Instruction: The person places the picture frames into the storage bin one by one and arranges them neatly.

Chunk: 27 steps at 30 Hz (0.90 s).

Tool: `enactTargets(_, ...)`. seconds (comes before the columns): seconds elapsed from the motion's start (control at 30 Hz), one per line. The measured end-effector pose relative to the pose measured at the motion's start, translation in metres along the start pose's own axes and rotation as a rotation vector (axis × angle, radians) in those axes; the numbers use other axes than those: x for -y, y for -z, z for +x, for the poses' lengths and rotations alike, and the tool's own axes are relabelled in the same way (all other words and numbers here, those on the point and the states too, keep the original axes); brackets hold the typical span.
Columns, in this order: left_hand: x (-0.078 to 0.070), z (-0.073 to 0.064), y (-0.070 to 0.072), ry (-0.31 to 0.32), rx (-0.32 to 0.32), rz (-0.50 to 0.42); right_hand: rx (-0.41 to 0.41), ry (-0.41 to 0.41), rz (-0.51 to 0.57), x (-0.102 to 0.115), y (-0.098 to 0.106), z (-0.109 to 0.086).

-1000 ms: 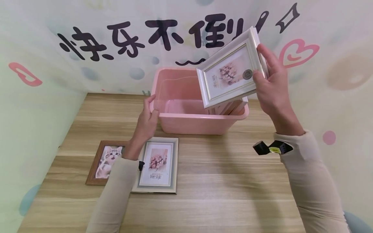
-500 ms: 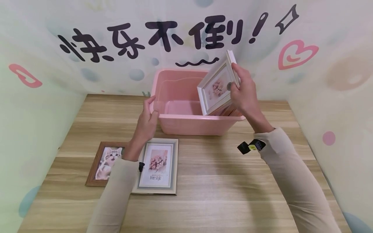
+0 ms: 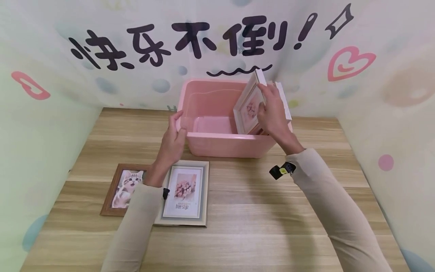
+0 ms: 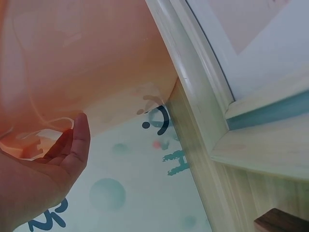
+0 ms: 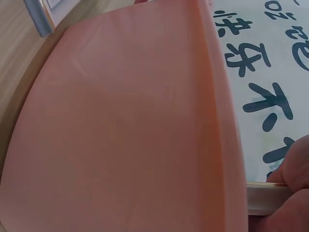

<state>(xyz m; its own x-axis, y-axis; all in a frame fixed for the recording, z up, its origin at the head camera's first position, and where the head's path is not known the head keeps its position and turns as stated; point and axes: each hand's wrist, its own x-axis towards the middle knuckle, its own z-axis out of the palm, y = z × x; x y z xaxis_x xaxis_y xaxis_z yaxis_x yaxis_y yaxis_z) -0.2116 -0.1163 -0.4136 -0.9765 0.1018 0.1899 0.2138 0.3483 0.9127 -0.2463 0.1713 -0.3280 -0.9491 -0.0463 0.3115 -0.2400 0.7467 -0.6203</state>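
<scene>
A pink plastic basin (image 3: 231, 145) stands at the back of the table. My left hand (image 3: 172, 143) grips its left rim; in the left wrist view the fingers (image 4: 79, 142) curl at the basin's rim. My right hand (image 3: 274, 115) pinches the upper edge of a white photo frame (image 3: 245, 111), which leans tilted inside the basin's right half. More white frames (image 3: 284, 102) stand behind that hand at the basin's right end, partly hidden. The right wrist view has the pinched frame's edge (image 5: 268, 198) just past the basin's rim.
On the table (image 3: 272, 241) lie a silver-edged photo frame (image 3: 183, 192) with a flower picture and a brown photo frame (image 3: 127, 189) with a kitten picture, partly covered by the left arm. A printed backdrop (image 3: 136, 87) rises behind the basin.
My right hand has moved left and down, lowering the white photo frame from above the basin into its right half. The left hand stays on the rim.
</scene>
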Motion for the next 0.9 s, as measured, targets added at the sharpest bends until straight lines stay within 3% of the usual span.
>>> enactTargets(0.4,0.004,0.002,0.0,-0.022,-0.01,-0.01,0.163,-0.104,-0.044,-0.002,-0.018,-0.001)
enactTargets(0.57,0.002,0.003,0.0,-0.012,-0.014,0.019,0.189,-0.077,-0.128,-0.003,-0.022,-0.001)
enactTargets(0.63,0.002,0.003,0.0,-0.011,-0.016,0.023,0.196,-0.045,-0.208,-0.002,-0.024,0.0)
enactTargets(0.83,0.002,0.003,-0.001,-0.021,-0.015,0.008,0.242,0.029,-0.618,0.003,-0.027,0.004)
enactTargets(0.9,0.002,0.003,-0.001,-0.02,-0.014,0.009,0.257,0.036,-0.703,0.005,-0.026,0.004)
